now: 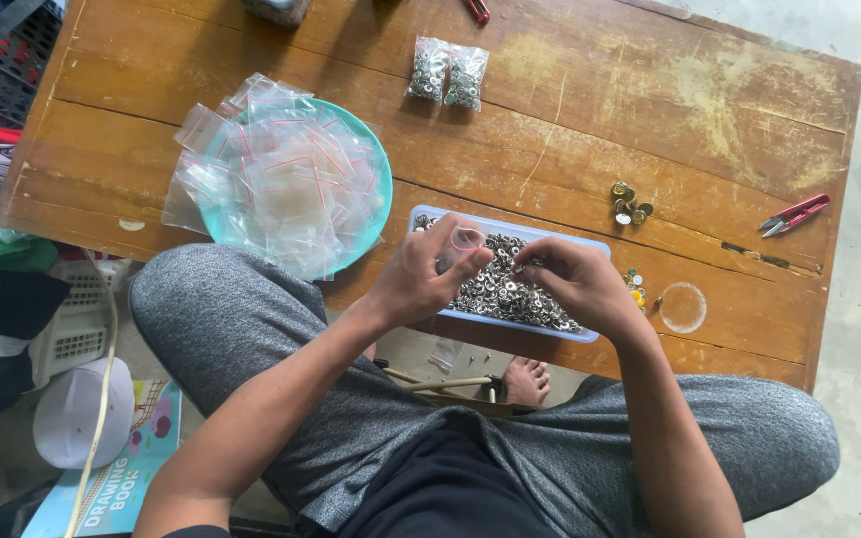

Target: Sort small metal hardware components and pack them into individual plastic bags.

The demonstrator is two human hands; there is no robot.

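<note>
My left hand (421,279) holds a small clear zip bag (466,239) open over a shallow pale blue tray (590,245) heaped with small silver metal buttons (500,289). My right hand (570,284) rests on the heap, its fingertips pinched on a few of the buttons close to the bag's mouth. Both hands hover above the tray at the near edge of a worn wooden table (590,110).
A teal plate (379,169) piled with empty clear zip bags lies to the left. Two filled bags (447,74) lie at the far side. Loose brass buttons (630,203), red thread snips (795,214) and a clear round lid (683,307) lie to the right.
</note>
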